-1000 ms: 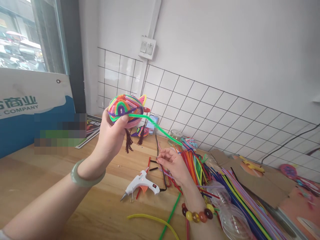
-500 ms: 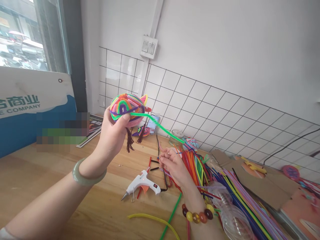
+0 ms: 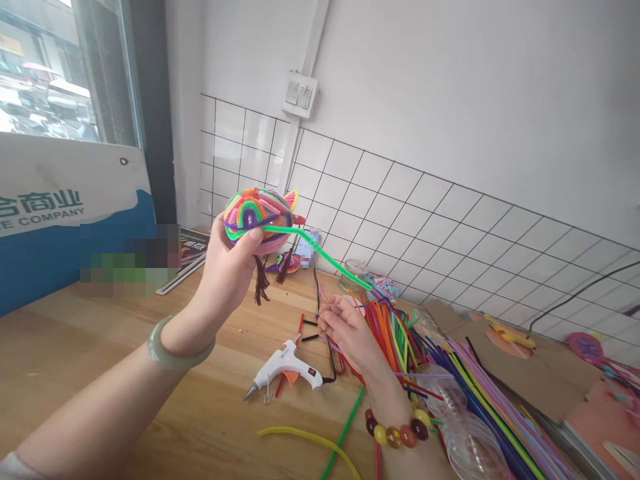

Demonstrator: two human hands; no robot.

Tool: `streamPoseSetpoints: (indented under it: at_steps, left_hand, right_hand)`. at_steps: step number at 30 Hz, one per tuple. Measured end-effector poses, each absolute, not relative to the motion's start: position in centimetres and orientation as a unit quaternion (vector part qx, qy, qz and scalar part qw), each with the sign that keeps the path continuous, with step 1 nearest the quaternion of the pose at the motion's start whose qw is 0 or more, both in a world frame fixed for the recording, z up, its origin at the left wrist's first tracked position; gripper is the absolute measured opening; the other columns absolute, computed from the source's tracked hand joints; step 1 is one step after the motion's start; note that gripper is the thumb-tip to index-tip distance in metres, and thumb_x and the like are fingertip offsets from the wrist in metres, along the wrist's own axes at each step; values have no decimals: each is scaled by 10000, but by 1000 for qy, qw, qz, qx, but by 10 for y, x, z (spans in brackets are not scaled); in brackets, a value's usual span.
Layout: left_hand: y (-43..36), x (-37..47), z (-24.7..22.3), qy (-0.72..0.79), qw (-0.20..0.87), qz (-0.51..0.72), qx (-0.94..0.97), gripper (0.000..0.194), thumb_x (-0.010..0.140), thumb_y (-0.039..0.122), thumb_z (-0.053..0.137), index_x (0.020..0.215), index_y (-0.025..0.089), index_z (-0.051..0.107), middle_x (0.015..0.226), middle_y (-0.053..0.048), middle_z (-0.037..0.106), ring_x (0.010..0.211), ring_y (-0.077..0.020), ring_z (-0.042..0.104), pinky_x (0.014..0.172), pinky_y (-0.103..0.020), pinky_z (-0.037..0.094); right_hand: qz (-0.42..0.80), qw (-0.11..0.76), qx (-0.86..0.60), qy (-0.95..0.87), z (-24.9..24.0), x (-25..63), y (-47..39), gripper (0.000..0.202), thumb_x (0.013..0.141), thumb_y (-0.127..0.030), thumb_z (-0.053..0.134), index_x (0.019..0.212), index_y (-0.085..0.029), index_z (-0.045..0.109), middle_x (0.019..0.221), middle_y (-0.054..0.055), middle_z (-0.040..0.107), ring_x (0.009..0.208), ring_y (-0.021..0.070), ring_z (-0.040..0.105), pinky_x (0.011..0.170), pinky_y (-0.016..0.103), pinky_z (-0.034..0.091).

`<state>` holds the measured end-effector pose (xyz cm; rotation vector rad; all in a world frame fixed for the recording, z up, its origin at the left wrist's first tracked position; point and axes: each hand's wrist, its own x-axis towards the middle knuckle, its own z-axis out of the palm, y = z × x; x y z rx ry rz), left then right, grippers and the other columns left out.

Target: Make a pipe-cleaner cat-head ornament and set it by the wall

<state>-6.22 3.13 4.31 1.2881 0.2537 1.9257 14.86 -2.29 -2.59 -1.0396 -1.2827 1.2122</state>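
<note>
My left hand (image 3: 235, 257) is closed around the striped ornament (image 3: 260, 217), up above the table (image 3: 200, 400), its thumb on the green stem (image 3: 330, 259). My right hand (image 3: 345, 330) hovers behind the glue gun (image 3: 285, 370), fingers curled; I can't tell if they grip anything.

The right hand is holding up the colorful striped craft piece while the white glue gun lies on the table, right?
No, the left hand holds up the craft piece, as the head view shows.
</note>
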Motion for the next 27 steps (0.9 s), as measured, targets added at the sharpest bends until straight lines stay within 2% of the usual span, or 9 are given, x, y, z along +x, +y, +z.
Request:
streamPoseSetpoints:
  at_steps: [9, 15, 18, 20, 23, 27]
  left_hand:
    - [32, -64, 42, 97, 415, 741, 518, 404, 816, 356, 668, 1158, 271, 470, 1184, -78, 610, 1185, -325, 563, 1005, -577, 463]
    - [32, -64, 42, 105, 412, 749, 509, 399, 793, 372, 694, 1116, 259, 490, 1181, -77, 607, 1170, -327, 573, 998, -567, 471]
    - [32, -64, 42, 109, 415, 752, 501, 401, 782, 372, 705, 1102, 256, 493, 1184, -75, 605, 1155, -323, 583, 1003, -570, 467]
    - [32, -64, 42, 111, 414, 751, 502, 402, 786, 378, 700, 1104, 256, 489, 1191, -78, 600, 1158, -325, 582, 998, -575, 468]
    - [31, -64, 42, 114, 408, 751, 506, 392, 794, 380, 689, 1102, 254, 482, 1207, -84, 588, 1169, -332, 574, 989, -580, 472]
    - [31, -63, 42, 113, 414, 750, 503, 383, 789, 361, 694, 1086, 249, 479, 1197, -85, 586, 1152, -328, 584, 972, -569, 488]
  right_hand:
    - [511, 521, -434, -529, -28, 149, -22, 255, 731, -329, 688, 906, -227, 533, 780, -39, 563, 649, 103, 532, 625, 258, 399]
    - [515, 531, -434, -514, -27, 146, -22, 153, 754, -300, 609, 809, -219, 491, 632, -79, 444, 533, 80, 412, 579, 250, 396]
    - [507, 522, -437, -528, -28, 146, -22, 173, 785, -338, 605, 842, -226, 487, 565, -107, 402, 468, 72, 365, 536, 244, 382]
    - [500, 514, -438, -543, -28, 147, -22, 227, 781, -367, 636, 885, -226, 492, 549, -105, 459, 475, 81, 423, 545, 248, 389]
    - [489, 504, -441, -559, -28, 148, -21, 306, 753, -364, 691, 934, -225, 488, 634, -56, 611, 609, 119, 575, 622, 264, 424]
    - [477, 509, -446, -561, -29, 151, -20, 378, 703, -348, 752, 949, -229, 491, 729, -37, 660, 739, 145, 639, 687, 272, 439]
